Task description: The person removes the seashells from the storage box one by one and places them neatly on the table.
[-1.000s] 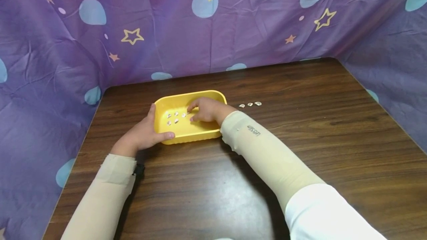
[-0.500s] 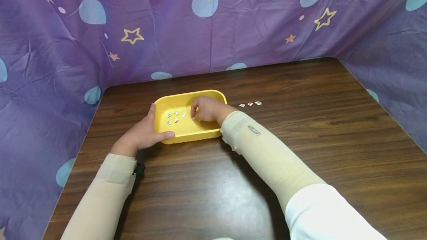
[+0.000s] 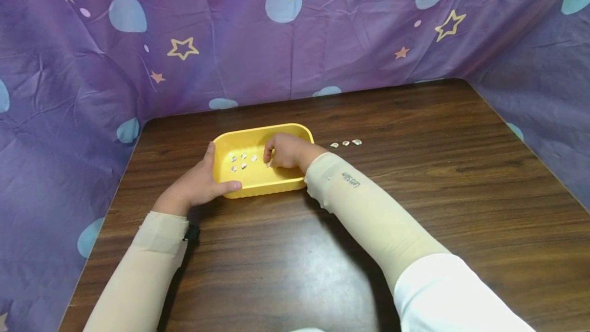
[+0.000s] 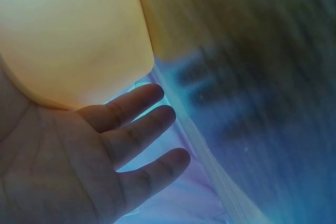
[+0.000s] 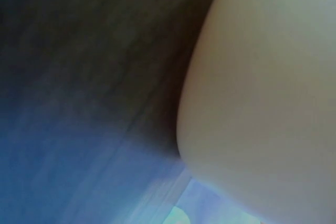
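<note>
A yellow plastic basin (image 3: 258,188), oblong with rounded corners, stands on the table. At its left end, my left hand (image 3: 195,186) lies against the wall, thumb over the front rim. Its other fingers (image 4: 142,129) stretch out straight past the basin's pale outer side in the left wrist view. Inside the basin, my right hand (image 3: 287,150) points its fingers down and pinches a small whitish shell (image 3: 269,164) close to the floor. Several similar shells (image 3: 244,166) lie in small rows left of that hand. The right palm is hidden from the head view.
Right of the basin, three more shells (image 3: 345,143) lie in a row on the dark wooden table (image 3: 415,168). A purple cloth (image 3: 322,40) with stars and dots hangs behind the table and along both sides.
My right hand's thumb and fingers have come together from a spread pose and drawn slightly right and down, onto the shell. The left hand and the basin stay put.
</note>
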`<move>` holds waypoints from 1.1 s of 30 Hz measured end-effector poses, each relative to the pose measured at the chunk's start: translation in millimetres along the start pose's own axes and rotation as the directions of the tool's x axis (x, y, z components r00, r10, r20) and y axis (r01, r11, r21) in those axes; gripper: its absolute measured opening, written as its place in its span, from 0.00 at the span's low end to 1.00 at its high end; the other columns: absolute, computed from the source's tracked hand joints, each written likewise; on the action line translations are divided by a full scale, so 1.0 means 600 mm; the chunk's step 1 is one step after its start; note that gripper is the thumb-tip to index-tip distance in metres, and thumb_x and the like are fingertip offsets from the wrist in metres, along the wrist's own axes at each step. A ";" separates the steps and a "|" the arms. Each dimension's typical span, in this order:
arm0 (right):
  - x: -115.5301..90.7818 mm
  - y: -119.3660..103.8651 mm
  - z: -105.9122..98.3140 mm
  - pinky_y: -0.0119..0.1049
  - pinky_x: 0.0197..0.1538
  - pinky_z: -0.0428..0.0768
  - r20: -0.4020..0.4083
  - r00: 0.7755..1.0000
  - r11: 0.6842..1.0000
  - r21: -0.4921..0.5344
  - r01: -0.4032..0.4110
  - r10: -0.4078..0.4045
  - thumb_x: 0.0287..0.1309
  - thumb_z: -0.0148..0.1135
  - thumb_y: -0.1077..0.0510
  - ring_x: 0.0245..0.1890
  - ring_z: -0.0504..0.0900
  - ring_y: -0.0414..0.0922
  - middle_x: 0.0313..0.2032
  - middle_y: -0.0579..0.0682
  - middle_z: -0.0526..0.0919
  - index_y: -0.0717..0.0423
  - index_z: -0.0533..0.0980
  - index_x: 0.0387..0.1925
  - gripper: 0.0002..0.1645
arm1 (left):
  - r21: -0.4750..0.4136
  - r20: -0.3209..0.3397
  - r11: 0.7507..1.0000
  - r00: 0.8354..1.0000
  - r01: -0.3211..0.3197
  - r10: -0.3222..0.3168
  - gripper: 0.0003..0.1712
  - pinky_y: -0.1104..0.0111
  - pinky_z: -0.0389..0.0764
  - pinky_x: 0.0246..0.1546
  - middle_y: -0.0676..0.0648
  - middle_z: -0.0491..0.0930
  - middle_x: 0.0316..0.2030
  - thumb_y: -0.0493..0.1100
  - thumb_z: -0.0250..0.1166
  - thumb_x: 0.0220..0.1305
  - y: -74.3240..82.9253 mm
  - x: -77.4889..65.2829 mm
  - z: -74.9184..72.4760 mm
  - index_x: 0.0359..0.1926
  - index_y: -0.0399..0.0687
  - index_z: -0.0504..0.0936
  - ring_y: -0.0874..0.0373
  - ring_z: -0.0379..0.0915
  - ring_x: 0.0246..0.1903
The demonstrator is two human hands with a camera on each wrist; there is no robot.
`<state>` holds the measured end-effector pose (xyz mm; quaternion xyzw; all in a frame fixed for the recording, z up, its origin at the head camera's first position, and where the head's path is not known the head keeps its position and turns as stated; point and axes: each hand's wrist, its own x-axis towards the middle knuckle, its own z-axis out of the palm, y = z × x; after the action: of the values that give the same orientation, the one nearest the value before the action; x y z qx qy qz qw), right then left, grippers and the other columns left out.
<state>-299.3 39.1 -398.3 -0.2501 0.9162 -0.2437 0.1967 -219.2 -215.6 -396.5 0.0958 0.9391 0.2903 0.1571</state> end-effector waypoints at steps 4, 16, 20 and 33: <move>-0.001 0.000 0.000 0.38 0.56 0.74 0.001 1.000 1.000 -0.010 0.012 -0.012 0.64 0.73 0.60 0.44 0.77 0.46 0.43 0.50 0.86 0.54 0.86 0.38 0.03 | 0.004 0.000 1.000 1.000 -0.001 0.001 0.80 0.42 0.68 0.69 0.27 0.59 0.75 0.68 0.74 0.60 0.000 0.000 0.000 0.82 0.41 0.21 0.39 0.69 0.62; -0.003 0.000 -0.002 0.39 0.56 0.74 0.015 0.999 0.999 0.001 0.035 -0.035 0.63 0.73 0.60 0.43 0.77 0.46 0.40 0.49 0.85 0.53 0.85 0.36 0.03 | 0.000 0.010 1.000 1.000 0.015 -0.015 0.80 0.41 0.67 0.70 0.26 0.56 0.77 0.69 0.73 0.60 0.001 0.000 -0.001 0.82 0.40 0.21 0.38 0.67 0.64; -0.002 0.001 0.000 0.39 0.55 0.74 0.014 0.999 1.000 0.000 0.029 -0.029 0.63 0.74 0.60 0.43 0.77 0.46 0.40 0.48 0.85 0.53 0.84 0.36 0.03 | 0.000 0.008 1.000 1.000 0.014 -0.014 0.80 0.42 0.67 0.69 0.26 0.58 0.76 0.69 0.73 0.60 0.002 0.000 -0.002 0.82 0.40 0.21 0.38 0.68 0.63; -0.003 0.002 -0.001 0.39 0.54 0.75 0.011 0.999 0.999 0.011 0.045 -0.045 0.62 0.75 0.60 0.41 0.77 0.46 0.38 0.48 0.85 0.53 0.84 0.35 0.04 | 0.004 0.009 1.000 1.000 0.019 -0.019 0.81 0.41 0.67 0.70 0.26 0.57 0.77 0.70 0.73 0.59 0.004 -0.001 -0.002 0.82 0.40 0.21 0.38 0.68 0.64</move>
<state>-298.3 41.0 -398.1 -0.2708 0.9079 -0.2518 0.1976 -218.6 -214.4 -394.2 0.0886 0.9397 0.2867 0.1640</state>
